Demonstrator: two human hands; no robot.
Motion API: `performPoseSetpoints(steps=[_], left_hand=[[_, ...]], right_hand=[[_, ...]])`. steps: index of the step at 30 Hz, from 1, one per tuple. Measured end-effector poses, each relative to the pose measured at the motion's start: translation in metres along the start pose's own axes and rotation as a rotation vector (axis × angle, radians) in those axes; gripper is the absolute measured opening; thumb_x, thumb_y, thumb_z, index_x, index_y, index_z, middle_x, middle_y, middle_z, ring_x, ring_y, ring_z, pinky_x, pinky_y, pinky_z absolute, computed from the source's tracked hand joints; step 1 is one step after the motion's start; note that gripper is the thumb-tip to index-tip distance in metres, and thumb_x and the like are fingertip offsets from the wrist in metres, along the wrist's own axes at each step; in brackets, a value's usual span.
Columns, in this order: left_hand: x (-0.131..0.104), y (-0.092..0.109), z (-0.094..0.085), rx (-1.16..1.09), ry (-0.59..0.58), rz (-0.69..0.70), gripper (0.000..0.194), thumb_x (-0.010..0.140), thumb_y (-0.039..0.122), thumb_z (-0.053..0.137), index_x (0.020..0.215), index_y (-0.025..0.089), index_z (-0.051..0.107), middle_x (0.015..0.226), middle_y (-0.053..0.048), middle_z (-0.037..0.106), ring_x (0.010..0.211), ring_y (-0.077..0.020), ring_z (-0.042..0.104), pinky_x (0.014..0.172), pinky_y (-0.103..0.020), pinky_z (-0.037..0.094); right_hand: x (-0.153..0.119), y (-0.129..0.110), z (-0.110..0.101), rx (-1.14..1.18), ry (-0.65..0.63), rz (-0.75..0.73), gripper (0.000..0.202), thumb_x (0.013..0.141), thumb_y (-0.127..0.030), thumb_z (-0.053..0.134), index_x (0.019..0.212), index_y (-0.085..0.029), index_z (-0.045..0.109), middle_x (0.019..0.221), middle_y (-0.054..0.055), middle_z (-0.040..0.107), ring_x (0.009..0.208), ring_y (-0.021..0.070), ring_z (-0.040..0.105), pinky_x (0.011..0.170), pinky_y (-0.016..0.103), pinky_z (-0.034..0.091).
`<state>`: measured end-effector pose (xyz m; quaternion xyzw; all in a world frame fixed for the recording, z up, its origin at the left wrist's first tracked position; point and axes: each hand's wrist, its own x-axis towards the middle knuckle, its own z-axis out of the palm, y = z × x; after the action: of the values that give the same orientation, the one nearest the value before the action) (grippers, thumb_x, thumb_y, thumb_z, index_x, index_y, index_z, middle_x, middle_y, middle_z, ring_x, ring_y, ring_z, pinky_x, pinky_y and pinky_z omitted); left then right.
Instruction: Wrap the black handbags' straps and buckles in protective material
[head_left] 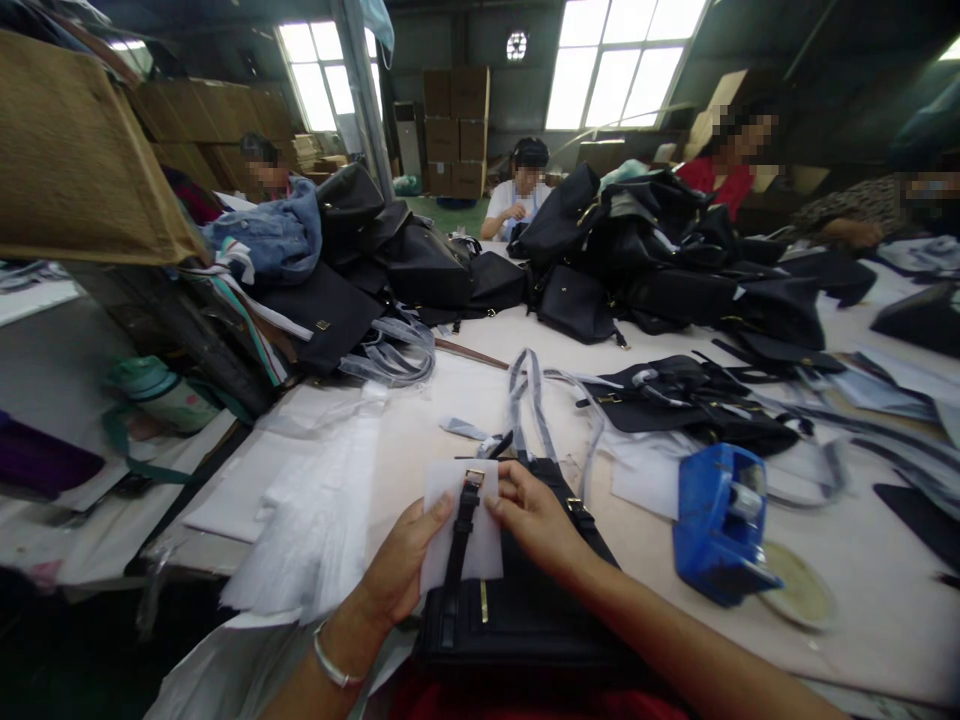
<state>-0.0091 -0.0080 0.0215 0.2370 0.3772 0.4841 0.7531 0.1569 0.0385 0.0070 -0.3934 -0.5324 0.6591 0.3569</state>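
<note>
A black bag (525, 610) lies at the table's near edge, with wrapped handles (525, 400) stretching away from it. A white sheet (480, 550) sits on the bag, behind a black strap (460, 535) with a metal buckle. My left hand (405, 560) pinches the sheet's left edge, its thumb on the front near the strap. At the sheet's upper right edge, my right hand (536, 515) is closed on it with thumb and fingertips, beside the buckle.
A blue tape dispenser (712, 525) stands at the right, near a roll of tape (799, 590). Thin white sheets (315, 500) are spread at the left. Black bags (637, 250) are heaped across the table's far side. Several people sit beyond.
</note>
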Motion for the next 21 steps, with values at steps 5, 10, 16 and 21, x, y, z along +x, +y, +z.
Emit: performPoseSetpoints(steps=[5,10,16,21], left_hand=[[0.001,0.001,-0.002,0.053,-0.077,-0.033,0.04,0.09,0.031,0.057,0.126,0.011,0.056,0.109,-0.015,0.067,0.098,-0.027,0.064,0.083,-0.038,0.052],[0.005,0.002,-0.004,0.13,-0.119,-0.069,0.041,0.088,0.027,0.06,0.126,0.014,0.056,0.11,-0.014,0.067,0.097,-0.0252,0.064,0.084,-0.035,0.049],[0.009,0.005,-0.005,0.224,-0.123,-0.067,0.043,0.089,0.031,0.058,0.128,0.014,0.055,0.105,-0.012,0.069,0.091,-0.0239,0.065,0.082,-0.034,0.048],[0.009,0.008,-0.013,0.336,-0.16,-0.044,0.043,0.089,0.032,0.058,0.128,0.015,0.055,0.111,-0.01,0.067,0.101,-0.0247,0.06,0.091,-0.036,0.044]], right_hand=[[-0.01,0.001,-0.005,-0.183,-0.009,-0.042,0.027,0.086,-0.027,0.053,0.112,-0.021,0.051,0.087,0.003,0.067,0.074,0.019,0.063,0.065,0.029,0.048],[-0.016,-0.008,-0.011,-0.454,0.052,-0.095,0.055,0.087,-0.026,0.053,0.139,-0.025,0.035,0.076,0.001,0.065,0.063,0.0183,0.059,0.059,0.028,0.045],[-0.013,-0.02,-0.012,-0.688,0.182,-0.382,0.044,0.088,-0.025,0.052,0.131,-0.031,0.049,0.114,0.005,0.059,0.097,0.0219,0.057,0.082,0.033,0.046],[-0.01,-0.022,-0.008,-0.683,0.128,-0.423,0.023,0.092,-0.024,0.049,0.111,-0.027,0.06,0.102,0.005,0.06,0.095,0.0189,0.056,0.084,0.031,0.044]])
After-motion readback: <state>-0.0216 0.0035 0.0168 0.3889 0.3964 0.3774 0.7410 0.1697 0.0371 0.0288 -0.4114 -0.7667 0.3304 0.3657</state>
